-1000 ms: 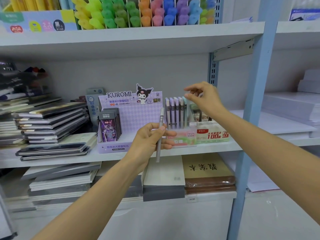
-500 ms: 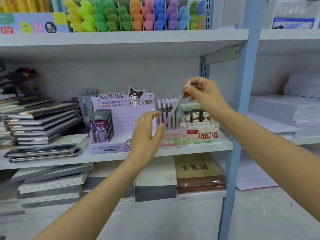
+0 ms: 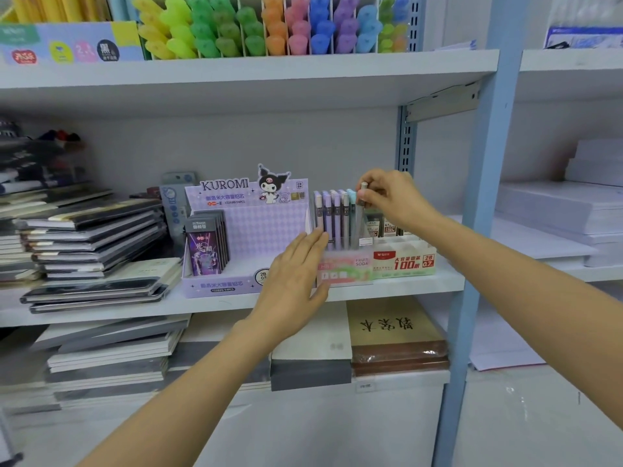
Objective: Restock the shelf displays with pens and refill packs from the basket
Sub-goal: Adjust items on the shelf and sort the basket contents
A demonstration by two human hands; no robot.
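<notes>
— Tilted before, the pen [image 3: 359, 219] now stands in the box [image 3: 350, 268], at the shelf's [image 3: 414, 287] front edge.
— Right hand [image 3: 392, 198] pinches its top; left hand [image 3: 294, 276], fingers together, touches the box.

My left arm comes in from 7 o'clock, bare forearm running up to my left hand [image 3: 296, 274] near the middle of the view. Its back is towards me, with the fingers straight, held together and pointing to about 1 o'clock. My right arm enters from 4 o'clock. My right hand [image 3: 394, 200] sits at 1 o'clock of the left (the two do not touch), fingers curled, fingertips pinching the top of a grey pen [image 3: 358, 224].
</notes>
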